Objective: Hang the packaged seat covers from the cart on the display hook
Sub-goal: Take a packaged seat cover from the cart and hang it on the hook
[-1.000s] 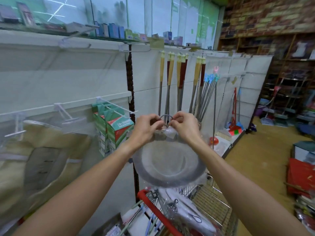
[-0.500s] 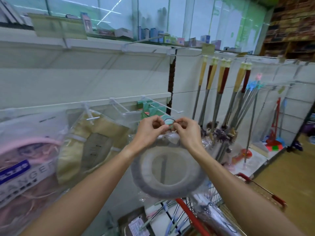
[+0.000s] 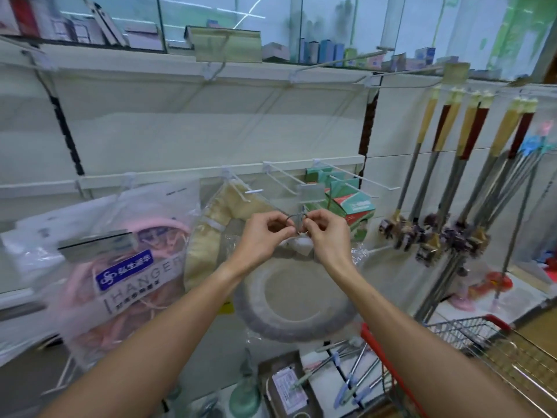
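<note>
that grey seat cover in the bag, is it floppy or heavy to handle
Probably light: both hands hold the seat cover up by just its thin loop. Likely soft yet shape-keeping, since the padded ring hangs round. The clear bag looks crinkly, perhaps slippery.

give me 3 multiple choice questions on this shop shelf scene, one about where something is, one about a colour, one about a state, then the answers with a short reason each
1. Where does the bag printed HANGER hang?
A. left of the hands
B. inside the cart
C. right of the brushes

2. What colour is the cart's rim?
A. blue
B. red
C. yellow

3. How is the grey seat cover held?
A. it lies flat in the cart
B. one hand grips its lower edge
C. both hands pinch the loop at its top

Answers:
1 A: the bag hangs on the wall panel, left of both hands.
2 B: the rim at lower right is red.
3 C: the left hand and right hand meet at the thin loop, and the packaged cover hangs below them.
</note>
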`<state>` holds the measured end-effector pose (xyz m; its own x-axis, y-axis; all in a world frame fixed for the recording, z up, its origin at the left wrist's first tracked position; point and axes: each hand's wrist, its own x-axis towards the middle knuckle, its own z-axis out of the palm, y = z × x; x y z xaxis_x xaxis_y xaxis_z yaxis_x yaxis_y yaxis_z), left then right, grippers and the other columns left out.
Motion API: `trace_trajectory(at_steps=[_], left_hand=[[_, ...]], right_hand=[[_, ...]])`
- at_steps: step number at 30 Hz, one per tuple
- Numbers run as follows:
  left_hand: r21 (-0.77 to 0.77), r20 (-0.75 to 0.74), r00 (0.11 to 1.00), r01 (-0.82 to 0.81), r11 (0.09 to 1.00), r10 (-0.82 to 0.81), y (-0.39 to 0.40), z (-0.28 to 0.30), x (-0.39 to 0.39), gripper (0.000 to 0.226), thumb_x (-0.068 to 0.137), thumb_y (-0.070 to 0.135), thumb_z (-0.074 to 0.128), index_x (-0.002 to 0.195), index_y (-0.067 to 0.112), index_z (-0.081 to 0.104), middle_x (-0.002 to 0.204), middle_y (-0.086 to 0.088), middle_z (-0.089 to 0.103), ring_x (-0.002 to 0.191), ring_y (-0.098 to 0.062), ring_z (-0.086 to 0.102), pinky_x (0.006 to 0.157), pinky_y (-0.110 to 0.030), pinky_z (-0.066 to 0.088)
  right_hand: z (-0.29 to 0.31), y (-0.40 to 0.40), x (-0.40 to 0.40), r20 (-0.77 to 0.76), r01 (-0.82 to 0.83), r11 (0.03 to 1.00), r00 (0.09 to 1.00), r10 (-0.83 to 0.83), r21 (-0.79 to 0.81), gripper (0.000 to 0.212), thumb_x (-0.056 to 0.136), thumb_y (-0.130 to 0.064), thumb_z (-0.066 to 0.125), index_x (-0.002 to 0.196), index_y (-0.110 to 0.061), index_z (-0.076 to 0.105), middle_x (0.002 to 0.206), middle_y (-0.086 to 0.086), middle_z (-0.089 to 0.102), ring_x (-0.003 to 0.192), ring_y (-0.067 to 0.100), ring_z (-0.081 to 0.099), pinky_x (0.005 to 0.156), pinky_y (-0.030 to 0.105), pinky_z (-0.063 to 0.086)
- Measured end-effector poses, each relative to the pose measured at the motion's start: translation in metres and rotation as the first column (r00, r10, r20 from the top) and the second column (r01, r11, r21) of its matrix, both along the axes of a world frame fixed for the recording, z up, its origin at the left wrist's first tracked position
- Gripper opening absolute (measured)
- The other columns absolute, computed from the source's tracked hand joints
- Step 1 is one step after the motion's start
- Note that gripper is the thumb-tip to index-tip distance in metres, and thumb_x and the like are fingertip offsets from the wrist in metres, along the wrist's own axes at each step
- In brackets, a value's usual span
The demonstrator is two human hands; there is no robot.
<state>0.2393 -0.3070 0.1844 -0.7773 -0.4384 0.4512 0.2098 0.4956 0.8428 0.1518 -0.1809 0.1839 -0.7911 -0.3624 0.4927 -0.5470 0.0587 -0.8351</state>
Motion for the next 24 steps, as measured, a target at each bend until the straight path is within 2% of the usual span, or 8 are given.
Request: trace_trajectory(at_steps=[4,6,9,13,15,18,20,24], left_hand=[[0.082,0.015,1.0,0.008,0.997,-0.009,-0.017,-0.004,0.023,0.011,0.082,0.001,0.073,0.084,0.012,0.071,0.088,-0.017,0.077,0.08,-0.015,0.07,0.079,-0.029,0.054],[0.112,0.013,1.0,-0.001,0.994,-0.001,-0.024,-0.005,0.031,0.012,0.083,-0.001,0.072,0.087,0.01,0.071,0.093,-0.02,0.076,0.086,-0.02,0.072,0.086,-0.035,0.055],[0.136,-0.006,1.0,-0.03,0.99,0.031,-0.033,-0.003,0.04,0.011,0.083,-0.002,0.071,0.091,0.005,0.071,0.095,-0.02,0.076,0.089,-0.022,0.073,0.088,-0.034,0.056],[0.152,-0.003,0.994,-0.107,0.983,0.108,-0.04,-0.001,0.045,0.016,0.083,0.0,0.072,0.099,0.0,0.07,0.092,-0.019,0.076,0.089,-0.027,0.074,0.085,-0.033,0.058],[0.169,0.009,0.988,-0.152,0.974,0.153,-0.043,0.0,0.044,0.016,0.084,0.001,0.071,0.099,0.0,0.07,0.089,-0.018,0.076,0.082,-0.022,0.073,0.08,-0.03,0.058],[0.185,0.006,0.98,-0.197,0.963,0.2,-0.046,0.003,0.041,0.008,0.086,0.0,0.069,0.094,0.003,0.068,0.078,-0.011,0.074,0.063,-0.008,0.068,0.066,-0.018,0.053],[0.187,0.0,0.97,-0.237,0.953,0.241,-0.048,0.005,0.037,0.007,0.087,0.0,0.067,0.093,0.002,0.068,0.073,-0.008,0.073,0.057,-0.005,0.066,0.06,-0.014,0.051],[0.173,-0.016,0.948,-0.312,0.934,0.319,-0.054,0.004,0.027,0.006,0.088,0.003,0.066,0.086,0.009,0.067,0.069,-0.005,0.073,0.059,-0.009,0.069,0.066,-0.024,0.054]], right_hand=[[-0.008,-0.022,0.017,0.046,-0.056,0.998,0.997,0.056,-0.002,0.016,0.088,-0.006,0.065,0.08,-0.02,0.065,0.07,-0.001,0.07,0.07,0.019,0.071,0.073,0.037,0.058],[-0.01,-0.031,0.022,0.047,-0.07,0.997,0.996,0.071,-0.009,0.014,0.089,-0.006,0.064,0.082,-0.018,0.065,0.069,-0.003,0.069,0.068,0.016,0.069,0.07,0.032,0.056],[-0.009,-0.043,0.027,0.042,-0.096,0.995,0.994,0.096,-0.012,0.012,0.09,-0.007,0.064,0.083,-0.016,0.066,0.07,-0.002,0.07,0.068,0.015,0.069,0.069,0.031,0.056],[-0.007,-0.056,0.027,0.044,-0.123,0.992,0.991,0.124,-0.017,0.017,0.093,-0.009,0.062,0.078,-0.019,0.063,0.067,0.0,0.071,0.067,0.019,0.071,0.071,0.037,0.057],[-0.006,-0.062,0.026,0.05,-0.131,0.991,0.99,0.132,-0.026,0.019,0.093,-0.008,0.061,0.078,-0.018,0.062,0.066,0.002,0.072,0.066,0.018,0.07,0.072,0.037,0.058],[-0.004,-0.071,0.022,0.047,-0.133,0.991,0.99,0.134,-0.035,0.015,0.094,-0.01,0.06,0.08,-0.015,0.064,0.066,0.003,0.073,0.065,0.016,0.07,0.071,0.035,0.058],[-0.004,-0.078,0.019,0.058,-0.135,0.99,0.989,0.137,-0.046,0.013,0.094,-0.01,0.06,0.082,-0.012,0.064,0.066,0.004,0.072,0.061,0.014,0.068,0.067,0.032,0.056],[-0.004,-0.091,0.011,0.049,-0.129,0.99,0.99,0.131,-0.055,0.012,0.094,-0.012,0.06,0.082,-0.012,0.064,0.061,-0.002,0.069,0.055,0.007,0.062,0.063,0.026,0.049]])
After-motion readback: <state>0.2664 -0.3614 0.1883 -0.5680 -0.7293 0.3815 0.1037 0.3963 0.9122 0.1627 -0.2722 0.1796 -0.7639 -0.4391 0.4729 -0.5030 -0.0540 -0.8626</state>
